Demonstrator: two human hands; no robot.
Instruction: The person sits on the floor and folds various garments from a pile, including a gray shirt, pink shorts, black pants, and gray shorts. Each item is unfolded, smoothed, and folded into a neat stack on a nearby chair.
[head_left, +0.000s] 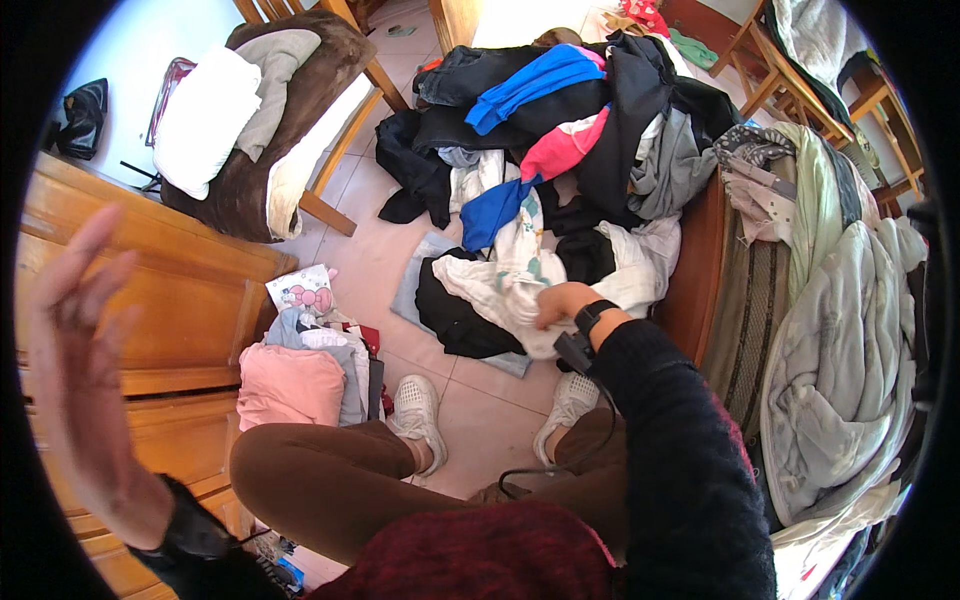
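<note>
My left hand (86, 360) is raised at the far left, fingers apart and holding nothing, in front of the wooden cabinet. My right hand (559, 304), with a dark band at its wrist, grips a crumpled white cloth (480, 289); its fingertips are partly hidden in the folds. This cloth lies over a black garment (465, 319), which rests on a light blue-grey cloth (416, 281) on the floor. Just beyond is a large heap of clothes, with a blue-sleeved pink garment (562, 154) and black garments (630, 105) among them.
A stack of folded clothes, topped by a pink one (292, 386), stands by the wooden cabinet (150, 300). A wooden chair (334, 210) holds a brown fleece cover and white bedding. Along the right runs a wooden-sided seat (697, 277) with a grey blanket (832, 390). Pink tiles (465, 420) cover the floor.
</note>
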